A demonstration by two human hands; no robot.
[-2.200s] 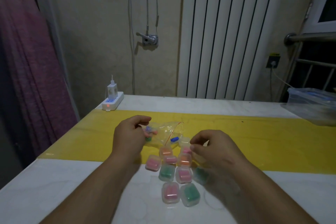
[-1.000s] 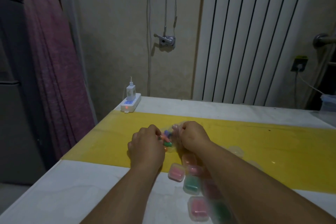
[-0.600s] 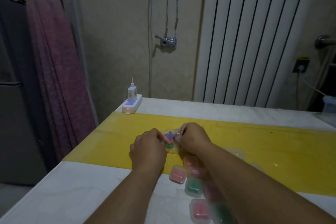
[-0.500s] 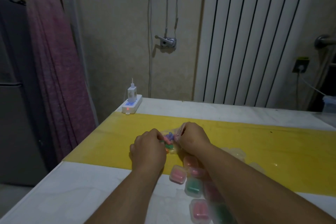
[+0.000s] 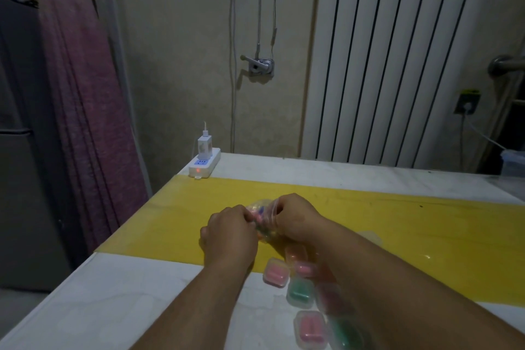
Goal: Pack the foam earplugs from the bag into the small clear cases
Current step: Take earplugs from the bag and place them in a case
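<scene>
Just below the middle of the frame, a small clear plastic bag (image 5: 263, 217) of mixed coloured foam earplugs (image 5: 260, 214) sits between both hands, above the yellow mat (image 5: 426, 236) that crosses the white table (image 5: 99, 307). The left hand (image 5: 230, 233) has its fingers curled together against the bag's left edge, and the right hand (image 5: 295, 219) pinches the bag's upper right edge. The backs of the hands hide most fingertips. In the lower right, partly under the right forearm, at least 6 small clear square cases (image 5: 275, 275) lie clustered, already holding pink or green plugs. At the table's far left corner, a white power strip (image 5: 205, 167) carries 1 white charger (image 5: 204, 148).
</scene>
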